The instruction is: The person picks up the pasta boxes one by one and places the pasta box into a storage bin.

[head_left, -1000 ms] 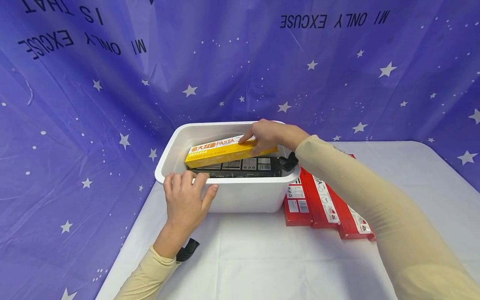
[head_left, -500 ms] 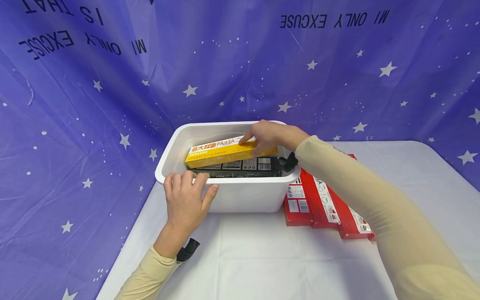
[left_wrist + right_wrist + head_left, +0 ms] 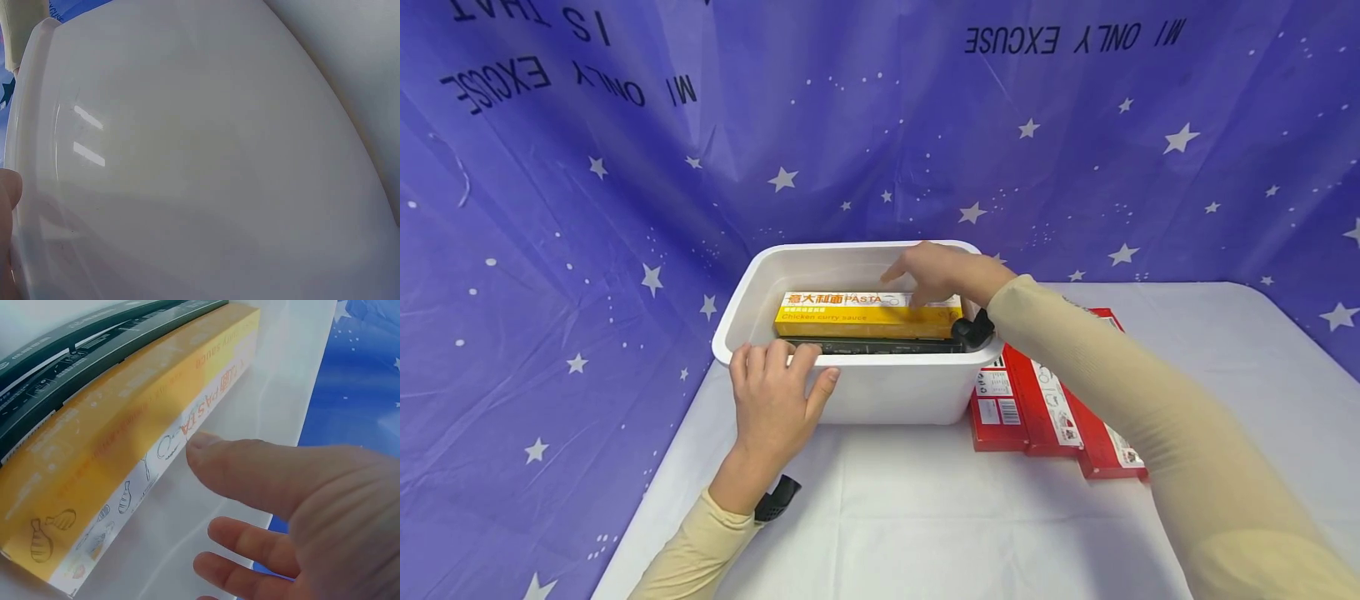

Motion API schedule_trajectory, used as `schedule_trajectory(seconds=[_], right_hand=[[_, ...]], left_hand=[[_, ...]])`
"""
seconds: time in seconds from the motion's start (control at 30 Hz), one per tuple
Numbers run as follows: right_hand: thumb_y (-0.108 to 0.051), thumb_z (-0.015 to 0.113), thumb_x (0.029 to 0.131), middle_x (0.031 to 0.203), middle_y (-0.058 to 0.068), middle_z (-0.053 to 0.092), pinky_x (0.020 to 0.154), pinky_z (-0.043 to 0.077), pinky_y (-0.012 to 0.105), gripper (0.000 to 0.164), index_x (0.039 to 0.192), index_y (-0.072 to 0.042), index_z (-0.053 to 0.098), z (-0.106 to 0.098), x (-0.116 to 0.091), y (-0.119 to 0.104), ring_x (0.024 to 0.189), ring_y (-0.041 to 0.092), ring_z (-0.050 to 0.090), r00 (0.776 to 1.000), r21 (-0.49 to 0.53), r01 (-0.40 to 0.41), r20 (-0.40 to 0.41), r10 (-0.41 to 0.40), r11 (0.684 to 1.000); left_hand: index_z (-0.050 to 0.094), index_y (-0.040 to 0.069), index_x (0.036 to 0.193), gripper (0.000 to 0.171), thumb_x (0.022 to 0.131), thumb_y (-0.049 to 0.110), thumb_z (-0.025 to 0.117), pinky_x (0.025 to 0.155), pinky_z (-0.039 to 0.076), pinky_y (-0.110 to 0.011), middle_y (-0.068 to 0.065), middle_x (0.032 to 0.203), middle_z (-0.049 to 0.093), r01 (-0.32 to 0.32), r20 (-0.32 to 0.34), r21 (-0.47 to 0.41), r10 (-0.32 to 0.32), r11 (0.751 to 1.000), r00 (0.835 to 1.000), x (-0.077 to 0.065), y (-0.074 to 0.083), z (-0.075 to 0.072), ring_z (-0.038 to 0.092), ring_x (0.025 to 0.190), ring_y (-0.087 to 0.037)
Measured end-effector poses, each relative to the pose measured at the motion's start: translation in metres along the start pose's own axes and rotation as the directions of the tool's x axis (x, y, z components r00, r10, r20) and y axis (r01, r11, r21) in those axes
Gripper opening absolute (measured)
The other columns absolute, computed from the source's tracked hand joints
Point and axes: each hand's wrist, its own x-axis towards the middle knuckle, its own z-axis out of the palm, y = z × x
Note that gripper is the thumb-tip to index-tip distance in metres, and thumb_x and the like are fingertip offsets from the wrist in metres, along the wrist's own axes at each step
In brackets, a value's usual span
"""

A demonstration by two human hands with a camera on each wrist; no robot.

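Observation:
A yellow and white pasta box lies lengthwise inside a white plastic bin. Beside it, toward the bin's front wall, are dark green boxes. My right hand hovers over the bin's right half, fingers spread and apart from the yellow box; in the right wrist view the thumb is near the box's white side. My left hand grips the bin's front rim, fingers hooked over it and thumb outside. The left wrist view is mostly filled by the bin's outer wall.
Several red boxes lie side by side on the white tablecloth right of the bin, partly hidden by my right sleeve. A purple curtain with stars hangs right behind the bin.
The yellow pasta box has gone from tilted to level beside the dark boxes. My right fingers have let go of it and spread. The left hand stays on the rim.

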Motion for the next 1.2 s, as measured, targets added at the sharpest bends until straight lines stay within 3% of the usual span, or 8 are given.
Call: schedule_trajectory(seconds=[0.13, 0.4, 0.67, 0.97, 1.2], right_hand=[[-0.008, 0.079, 0.086, 0.148, 0.008, 0.059, 0.117, 0.041, 0.053, 0.061, 0.143, -0.018, 0.06, -0.001, -0.001, 0.002, 0.142, 0.031, 0.05, 0.998, -0.027, 0.054, -0.031, -0.055, 0.998], [-0.014, 0.078, 0.088, 0.148, 0.007, 0.06, 0.117, 0.041, 0.049, 0.059, 0.144, -0.019, 0.059, -0.01, -0.008, 0.004, 0.14, 0.031, 0.052, 0.997, -0.059, 0.071, -0.028, -0.073, 0.996], [-0.014, 0.076, 0.09, 0.144, 0.011, 0.062, 0.114, 0.045, 0.051, 0.059, 0.145, -0.016, 0.058, -0.026, -0.032, 0.018, 0.136, 0.033, 0.056, 0.996, -0.085, 0.07, -0.049, -0.075, 0.994], [-0.021, 0.073, 0.093, 0.14, 0.016, 0.064, 0.106, 0.05, 0.054, 0.053, 0.144, -0.012, 0.059, -0.031, -0.07, 0.064, 0.129, 0.038, 0.061, 0.991, -0.092, 0.006, -0.131, -0.019, 0.996], [-0.025, 0.07, 0.095, 0.136, 0.021, 0.065, 0.102, 0.048, 0.063, 0.052, 0.143, -0.01, 0.059, -0.021, -0.115, 0.103, 0.129, 0.045, 0.058, 0.985, -0.13, -0.057, -0.167, 0.034, 0.99]], left_hand=[[0.067, 0.005, 0.104, 0.068, 0.105, 0.062, 0.029, 0.097, 0.033, -0.062, -0.017, 0.088, 0.058, -0.003, 0.001, -0.003, 0.003, 1.0, 1.0, 0.001, 0.001, 0.0, 0.051, 0.084, -0.04], [0.067, 0.005, 0.104, 0.069, 0.105, 0.063, 0.029, 0.097, 0.034, -0.062, -0.018, 0.089, 0.059, 0.004, 0.0, 0.002, -0.004, 1.0, 1.0, 0.0, 0.001, 0.001, 0.051, 0.085, -0.04], [0.067, 0.005, 0.104, 0.069, 0.105, 0.063, 0.03, 0.097, 0.033, -0.063, -0.019, 0.09, 0.06, 0.002, -0.003, 0.001, -0.002, 1.0, 1.0, 0.001, 0.001, 0.001, 0.051, 0.085, -0.041], [0.067, 0.005, 0.103, 0.069, 0.105, 0.063, 0.03, 0.097, 0.034, -0.062, -0.018, 0.089, 0.059, 0.005, -0.007, 0.002, -0.005, 1.0, 1.0, 0.0, 0.001, 0.001, 0.051, 0.085, -0.04], [0.067, 0.006, 0.103, 0.069, 0.105, 0.063, 0.029, 0.098, 0.033, -0.063, -0.019, 0.09, 0.059, 0.01, -0.004, -0.001, -0.01, 1.0, 1.0, -0.001, 0.002, 0.001, 0.051, 0.085, -0.041]])
